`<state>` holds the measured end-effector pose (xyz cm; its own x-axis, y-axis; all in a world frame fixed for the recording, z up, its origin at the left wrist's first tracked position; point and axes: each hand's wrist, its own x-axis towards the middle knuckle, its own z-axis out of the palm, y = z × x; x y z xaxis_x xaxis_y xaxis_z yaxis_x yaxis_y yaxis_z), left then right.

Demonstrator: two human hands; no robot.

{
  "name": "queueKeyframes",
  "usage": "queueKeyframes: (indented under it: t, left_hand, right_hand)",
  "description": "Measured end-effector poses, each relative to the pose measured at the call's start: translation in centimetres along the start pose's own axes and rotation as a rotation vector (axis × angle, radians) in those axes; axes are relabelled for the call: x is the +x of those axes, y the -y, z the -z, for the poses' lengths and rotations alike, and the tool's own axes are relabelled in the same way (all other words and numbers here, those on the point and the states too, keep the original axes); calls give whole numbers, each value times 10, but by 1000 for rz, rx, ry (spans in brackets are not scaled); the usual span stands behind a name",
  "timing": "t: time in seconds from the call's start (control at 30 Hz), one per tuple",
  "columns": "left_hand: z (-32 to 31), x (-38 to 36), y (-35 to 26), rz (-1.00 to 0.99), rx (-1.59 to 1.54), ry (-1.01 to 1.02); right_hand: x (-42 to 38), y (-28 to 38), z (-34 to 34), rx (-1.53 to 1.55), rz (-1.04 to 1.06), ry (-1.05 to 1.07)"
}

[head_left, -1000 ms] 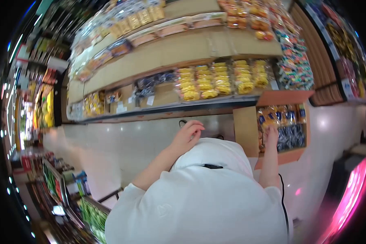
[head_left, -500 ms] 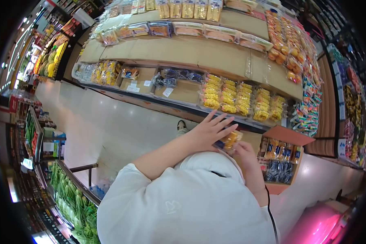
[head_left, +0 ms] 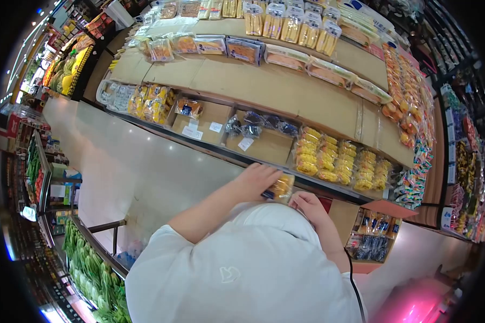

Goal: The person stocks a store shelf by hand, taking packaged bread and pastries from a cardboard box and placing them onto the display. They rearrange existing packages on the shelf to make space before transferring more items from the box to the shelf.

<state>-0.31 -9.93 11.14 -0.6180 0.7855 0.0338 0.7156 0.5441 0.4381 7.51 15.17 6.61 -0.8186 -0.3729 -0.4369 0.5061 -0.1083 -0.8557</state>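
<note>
My left hand (head_left: 256,182) is closed around the left end of a packaged bread (head_left: 282,187), a golden bun in clear wrap with a dark blue label. The package is just in front of my white shirt, near the display's front edge. At its lower right corner is my right hand (head_left: 308,206), with fingers curled together. Whether those fingers grip the wrapper cannot be made out. Beyond the package, rows of yellow wrapped breads (head_left: 328,156) lie in the display's front compartment.
A stepped display (head_left: 242,86) carries packaged breads and sandwiches. Its front bins hold dark packages (head_left: 251,131) and another wrapped bun (head_left: 189,107). A carton (head_left: 373,234) with more packages is at right. Leafy greens (head_left: 89,264) stand on a rack at lower left.
My left hand's spread fingers have closed around the package's left end. The package and both hands have shifted left relative to the display. The view has turned, so the display sits farther right.
</note>
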Motion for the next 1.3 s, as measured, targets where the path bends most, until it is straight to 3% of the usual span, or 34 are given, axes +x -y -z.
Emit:
queueKeyframes:
  t: [0.13, 0.2, 0.37, 0.47, 0.5, 0.63, 0.67, 0.7, 0.73, 0.77, 0.8, 0.9, 1.07, 1.3]
  left_hand:
    - [49, -28, 93, 215, -73, -15]
    - [53, -43, 155, 269, -75, -144]
    - [48, -54, 294, 277, 156, -232]
    - [28, -47, 347, 360, 260, -101]
    - [28, -39, 354, 423, 206, 12]
    - [3, -23, 385, 418, 265, 107]
    - [-3, -24, 389, 371, 312, 52]
    - [5, -18, 386, 439, 194, 146]
    - [-21, -24, 410, 416, 245, 118]
    - [-19, -23, 410, 246, 260, -11]
    - [-19, -22, 407, 338, 193, 42]
    - [-13, -18, 397, 170, 240, -61]
    - [-24, -15, 401, 110, 126, -86]
    - [-21, -11, 361, 398, 414, -92]
  right_hand:
    - [37, 27, -28, 82, -65, -59]
    - [59, 29, -38, 140, -98, -102]
    - [102, 34, -63, 218, -148, -190]
    - [113, 40, -74, 265, -152, -256]
    - [115, 40, -77, 294, -146, -281]
    - [121, 35, -87, 412, -80, -355]
    - [122, 35, -89, 411, -91, -380]
    - [123, 37, -93, 414, -98, -426]
    - [120, 38, -93, 423, -105, -492]
    - [118, 36, -92, 431, -88, -494]
    - [115, 33, -90, 437, -69, -498]
    - [109, 20, -79, 406, -50, -516]
    - [103, 16, -63, 388, -45, -488]
    - [59, -14, -1, 363, -3, -596]
